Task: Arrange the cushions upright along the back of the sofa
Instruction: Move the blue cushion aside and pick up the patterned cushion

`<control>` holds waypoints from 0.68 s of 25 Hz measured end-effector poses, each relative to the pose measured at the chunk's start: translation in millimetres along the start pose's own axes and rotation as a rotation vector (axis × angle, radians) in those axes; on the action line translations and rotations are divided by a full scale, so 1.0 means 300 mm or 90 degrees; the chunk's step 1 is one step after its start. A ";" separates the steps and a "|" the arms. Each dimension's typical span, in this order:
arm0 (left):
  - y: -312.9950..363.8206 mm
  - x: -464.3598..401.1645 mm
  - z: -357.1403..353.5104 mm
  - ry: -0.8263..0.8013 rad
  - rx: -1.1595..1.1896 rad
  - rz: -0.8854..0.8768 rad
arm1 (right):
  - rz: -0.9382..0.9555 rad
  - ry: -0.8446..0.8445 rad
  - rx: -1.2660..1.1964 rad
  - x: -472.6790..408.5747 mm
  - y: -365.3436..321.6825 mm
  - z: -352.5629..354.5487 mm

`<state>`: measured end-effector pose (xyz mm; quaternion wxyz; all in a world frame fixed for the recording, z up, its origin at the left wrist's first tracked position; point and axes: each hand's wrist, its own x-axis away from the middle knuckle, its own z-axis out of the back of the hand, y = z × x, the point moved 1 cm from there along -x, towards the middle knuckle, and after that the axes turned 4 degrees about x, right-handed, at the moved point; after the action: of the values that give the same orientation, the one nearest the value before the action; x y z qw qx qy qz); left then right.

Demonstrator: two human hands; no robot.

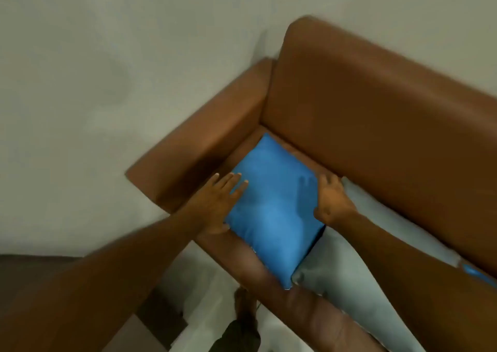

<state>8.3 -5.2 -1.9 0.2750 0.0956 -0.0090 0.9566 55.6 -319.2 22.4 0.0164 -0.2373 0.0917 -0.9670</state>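
A blue square cushion (271,209) lies flat on the seat at the left end of a brown leather sofa (376,115), close to the armrest (204,147). My left hand (217,203) lies on the cushion's left edge, fingers spread over the top and thumb under the rim. My right hand (333,201) grips its right edge with curled fingers. A pale grey cushion (357,265) lies flat on the seat to the right, partly under the blue one. A sliver of another blue cushion (476,273) shows at the far right edge.
The sofa stands in a corner against a pale wall (134,55). White floor (204,284) shows below the seat's front edge, with my foot (242,322) on it. A dark step or low ledge (150,333) sits at the lower left.
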 end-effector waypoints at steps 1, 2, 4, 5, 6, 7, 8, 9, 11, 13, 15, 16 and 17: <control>-0.018 -0.010 -0.086 -0.046 -0.005 -0.001 | -0.029 -0.052 -0.018 -0.043 0.023 -0.083; -0.039 -0.025 -0.148 -0.050 0.013 -0.004 | -0.047 -0.078 -0.050 -0.092 0.063 -0.150; -0.060 -0.022 -0.274 -0.046 -0.005 -0.011 | -0.080 -0.114 -0.034 -0.142 0.153 -0.272; -0.073 -0.037 -0.317 -0.041 -0.003 -0.018 | -0.092 -0.117 -0.011 -0.167 0.191 -0.310; -0.087 -0.058 -0.351 -0.043 0.008 -0.014 | -0.095 -0.112 0.012 -0.196 0.223 -0.335; -0.101 -0.077 -0.369 -0.040 0.017 -0.010 | -0.098 -0.104 0.029 -0.223 0.247 -0.346; -0.109 -0.096 -0.366 -0.035 0.042 -0.004 | -0.089 -0.089 0.050 -0.241 0.262 -0.346; -0.118 -0.114 -0.374 -0.030 0.054 0.007 | -0.087 -0.075 0.078 -0.262 0.277 -0.353; -0.124 -0.129 -0.386 -0.011 0.081 0.035 | -0.068 -0.041 0.128 -0.292 0.288 -0.373; -0.117 -0.131 -0.383 -0.004 0.118 0.039 | -0.052 -0.025 0.102 -0.319 0.296 -0.381; -0.126 -0.125 -0.393 0.019 0.186 0.023 | -0.027 -0.025 0.044 -0.340 0.327 -0.396; -0.131 -0.128 -0.391 0.033 0.224 0.028 | -0.019 -0.025 0.001 -0.348 0.345 -0.396; -0.137 -0.133 -0.388 0.033 0.265 0.044 | -0.008 -0.027 -0.053 -0.351 0.365 -0.390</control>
<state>42.5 16.7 -125.0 0.2166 0.1251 0.1928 0.9488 93.6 -399.2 -147.6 0.0026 -0.2591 0.1298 -0.9571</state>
